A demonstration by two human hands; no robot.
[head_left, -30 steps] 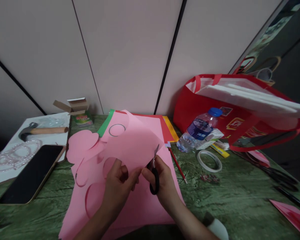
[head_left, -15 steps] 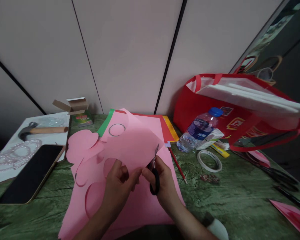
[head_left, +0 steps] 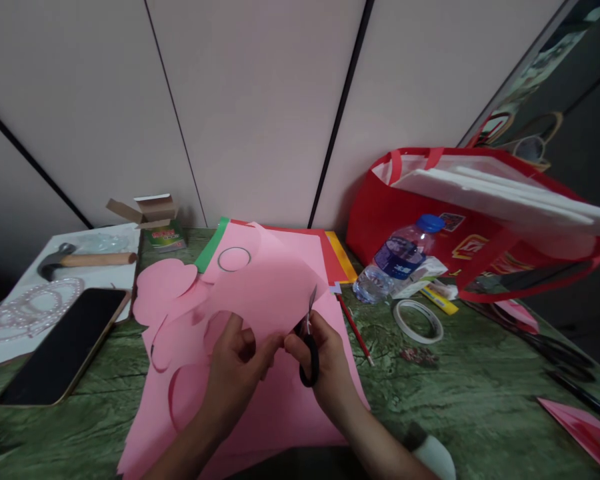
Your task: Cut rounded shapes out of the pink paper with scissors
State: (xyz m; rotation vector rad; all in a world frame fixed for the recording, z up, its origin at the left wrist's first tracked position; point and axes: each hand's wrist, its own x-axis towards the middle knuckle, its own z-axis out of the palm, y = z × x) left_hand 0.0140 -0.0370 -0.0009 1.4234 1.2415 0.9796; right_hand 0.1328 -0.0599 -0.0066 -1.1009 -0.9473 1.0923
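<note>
My left hand [head_left: 240,360] is closed on the near edge of a pink paper sheet [head_left: 265,287], pinching it between thumb and fingers. In my right hand [head_left: 325,360] is a pair of scissors [head_left: 310,357] with black handles, its blades pointing up and away at the sheet's right part. The fingertips of both hands nearly meet at the paper's edge. Beneath lie more pink sheets [head_left: 300,420], some with round holes cut out. A stack of cut pink rounds [head_left: 163,287] rests to the left of the held sheet. A dark ring [head_left: 234,259] shows on the pink paper behind.
At left are a phone [head_left: 65,347], a hammer [head_left: 87,260], strung beads [head_left: 35,307] and an opened small box [head_left: 163,230]. To the right stand a water bottle [head_left: 400,260] and a red bag [head_left: 380,200], with a tape roll [head_left: 419,321] and a red pencil [head_left: 355,330] nearer.
Both hands stay almost in place, still holding the paper and scissors. The held sheet has shifted very slightly, its far edge a touch lower.
</note>
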